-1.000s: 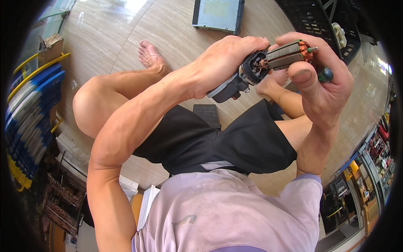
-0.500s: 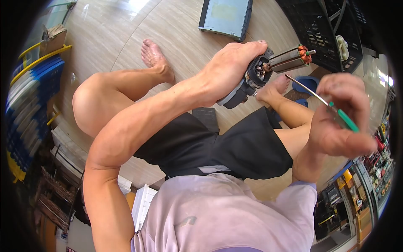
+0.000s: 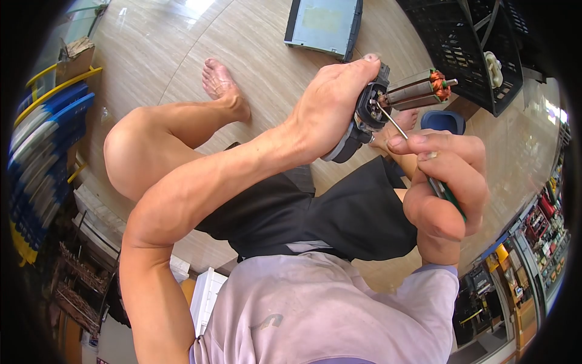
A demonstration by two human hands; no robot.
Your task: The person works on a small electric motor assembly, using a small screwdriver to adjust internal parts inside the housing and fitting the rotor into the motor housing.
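Armature: the metal core (image 3: 412, 91) stands out of the mouth of the black motor housing (image 3: 367, 121), its copper windings (image 3: 441, 87) and bare shaft end at the far tip, touching neither hand
Long axis: from the housing it runs off to the person's right and slightly away from the body
Left hand: wrapped about the housing from its left side, grasping it above the shorts; the back of the hand (image 3: 330, 103) faces the camera, and most of its fingers are hidden
Lie from that grip: the housing sits within and just beyond the left hand on its right side, with the armature farther right again
Screwdriver: its thin blade (image 3: 394, 122) slants from the right hand up and leftward into the housing mouth, beside the inner end of the armature; whether the tip touches a part is too small to tell
Right hand: clasping the screwdriver (image 3: 451, 173), thumb and fingers closed round its green handle (image 3: 447, 197), below the armature and apart from it
Nearer hand: left to the housing, right to the windings
Farther out: a blue slipper (image 3: 444, 122) beyond the right hand, a black crate (image 3: 464, 64) past the shaft end, a flat metal case (image 3: 321, 23) on the floor (image 3: 145, 67) ahead
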